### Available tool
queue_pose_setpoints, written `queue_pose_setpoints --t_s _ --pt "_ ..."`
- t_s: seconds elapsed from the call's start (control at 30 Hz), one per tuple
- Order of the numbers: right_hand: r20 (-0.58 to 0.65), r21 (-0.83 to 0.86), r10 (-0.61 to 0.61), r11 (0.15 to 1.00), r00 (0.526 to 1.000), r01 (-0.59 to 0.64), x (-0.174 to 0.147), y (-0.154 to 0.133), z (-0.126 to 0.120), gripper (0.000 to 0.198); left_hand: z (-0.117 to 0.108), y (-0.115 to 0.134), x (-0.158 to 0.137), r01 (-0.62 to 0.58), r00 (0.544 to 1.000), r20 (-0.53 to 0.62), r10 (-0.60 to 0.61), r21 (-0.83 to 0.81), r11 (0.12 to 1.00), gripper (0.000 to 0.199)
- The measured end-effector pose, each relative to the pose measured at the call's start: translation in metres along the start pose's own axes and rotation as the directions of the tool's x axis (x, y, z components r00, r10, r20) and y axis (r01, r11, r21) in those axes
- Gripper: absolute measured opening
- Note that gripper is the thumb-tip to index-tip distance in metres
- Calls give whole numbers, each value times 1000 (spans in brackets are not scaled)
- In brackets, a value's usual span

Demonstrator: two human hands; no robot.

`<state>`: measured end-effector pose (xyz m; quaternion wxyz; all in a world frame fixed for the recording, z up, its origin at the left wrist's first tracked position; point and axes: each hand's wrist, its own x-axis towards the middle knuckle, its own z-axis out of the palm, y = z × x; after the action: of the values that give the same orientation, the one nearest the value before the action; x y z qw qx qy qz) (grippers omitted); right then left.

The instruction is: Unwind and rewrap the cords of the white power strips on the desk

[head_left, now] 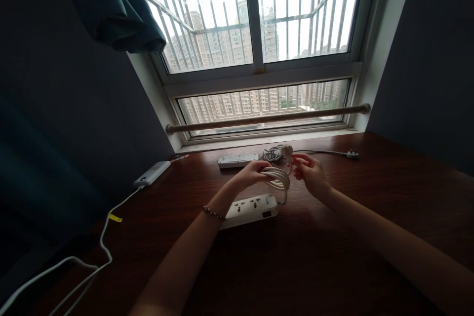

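My left hand (255,172) is closed around a coiled beige power cord (278,177), held above a white power strip (255,207). The cord runs down to the right end of that strip, whose left part is hidden behind my left wrist. At the cord's free end, a pale plug (287,150) sticks up beside the coil. My right hand (309,173) pinches the cord close to this plug, its fingers bent; the exact contact is small and partly hidden.
Behind my hands lie a second white power strip (239,160), its grey coiled cord (273,153) and a plug (352,154) at right. A white device (151,174) with a white cable (105,237) is at left. A rail (266,119) crosses the window.
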<state>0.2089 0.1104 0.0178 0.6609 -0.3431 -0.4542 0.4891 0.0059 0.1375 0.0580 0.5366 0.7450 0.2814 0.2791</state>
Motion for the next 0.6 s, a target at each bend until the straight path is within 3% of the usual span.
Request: queue_pose_setpoints --t_s 0.17,0.3,0.43,0.5,0.6 --pt "246 46 -52 998 968 42 -8 -2 8 28 -1 -2 1 9 997 -79 -10 -9 1000 24" --pt "361 -70 -135 983 923 171 -7 -1 5 22 -3 -5 1 22 992 -126 -26 -34 999 23" --pt "516 -197 -125 945 847 259 -8 -9 2 21 -1 -8 3 49 987 -150 -61 -85 995 21" --pt "571 -278 -122 902 812 331 -9 -14 1 22 0 -10 4 61 983 -164 -80 -120 991 21" --pt "650 -404 -142 767 746 498 -10 -19 -1 21 2 -14 5 88 978 -170 -121 -185 979 22"
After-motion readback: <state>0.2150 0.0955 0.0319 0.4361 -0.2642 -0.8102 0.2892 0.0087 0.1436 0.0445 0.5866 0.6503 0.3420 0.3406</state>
